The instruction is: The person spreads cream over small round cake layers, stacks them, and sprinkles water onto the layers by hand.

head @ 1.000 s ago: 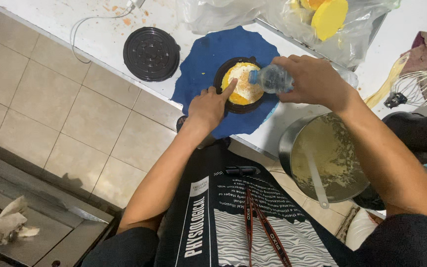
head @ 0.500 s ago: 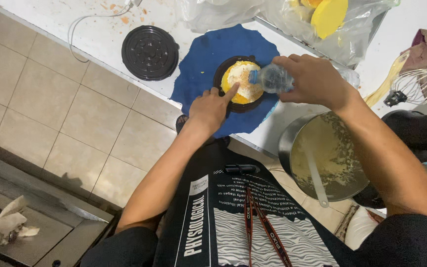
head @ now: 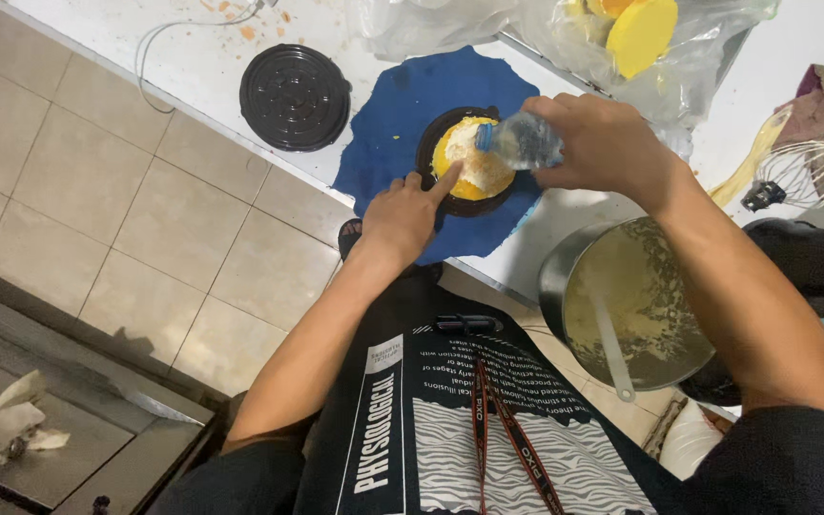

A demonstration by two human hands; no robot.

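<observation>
Pouring step: right hand gripping a clear bottle, tipped over the yellow-filled black bowl on the blue mat on the worktop. Left hand loosely open, forefinger steadying the rim. Next, probably righting the bottle gently.

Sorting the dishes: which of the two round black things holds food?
The black bowl on the blue mat, touched by the left hand; the ridged black lid lies bare.
</observation>
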